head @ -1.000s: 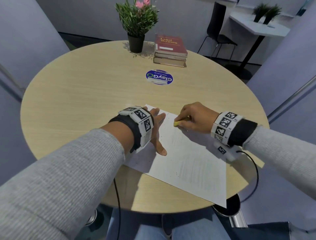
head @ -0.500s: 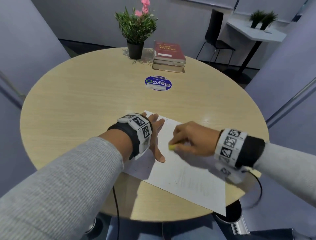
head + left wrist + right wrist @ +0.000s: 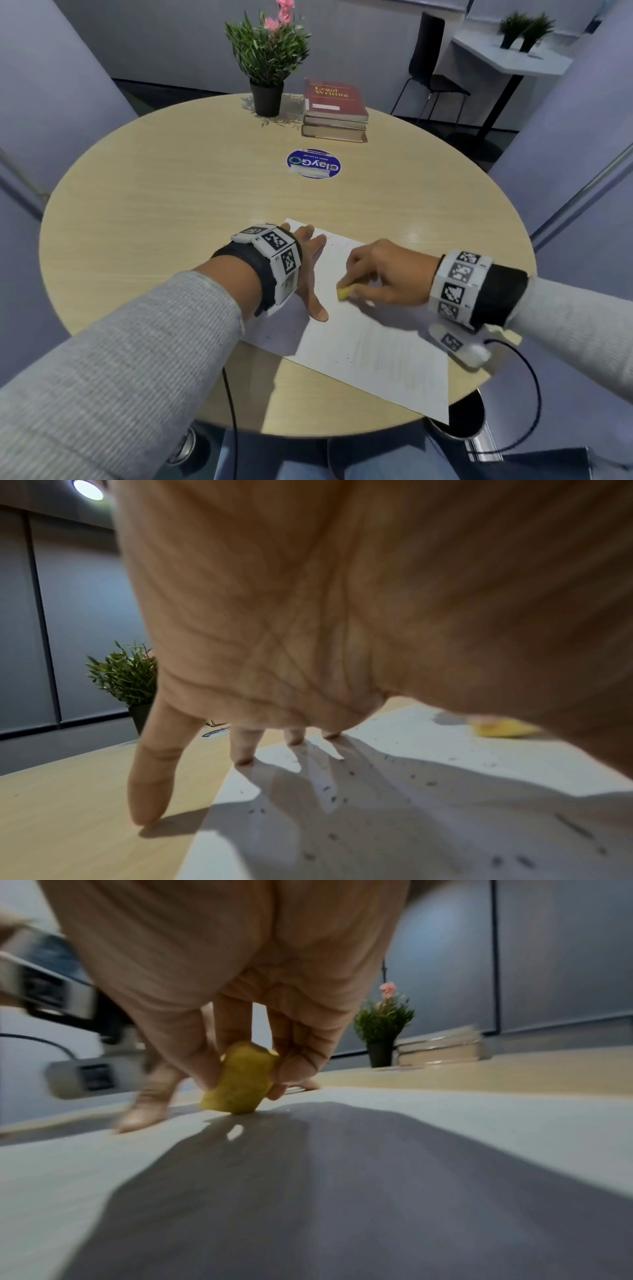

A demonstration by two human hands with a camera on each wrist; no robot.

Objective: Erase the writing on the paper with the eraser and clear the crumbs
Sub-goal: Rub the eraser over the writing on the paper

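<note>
A white sheet of paper (image 3: 370, 346) lies on the round wooden table (image 3: 164, 212), near its front edge. Faint pencil lines show on the paper's lower half. My right hand (image 3: 380, 277) pinches a small yellow eraser (image 3: 343, 293) (image 3: 240, 1083) and presses its end on the paper. My left hand (image 3: 308, 270) lies flat with spread fingers (image 3: 150, 772) on the paper's left part, holding it down. Dark eraser crumbs (image 3: 329, 799) are scattered over the sheet around the left hand.
At the table's far side stand a potted plant (image 3: 267, 68) and a stack of books (image 3: 335, 109). A round blue sticker (image 3: 313, 163) lies mid-table. A dark bin (image 3: 462, 418) sits under the front right edge. A cable (image 3: 527, 394) hangs from my right wrist.
My right hand has slid the eraser down and leftwards across the paper, toward me, then kept rubbing about there. The left hand stayed flat on the sheet.
</note>
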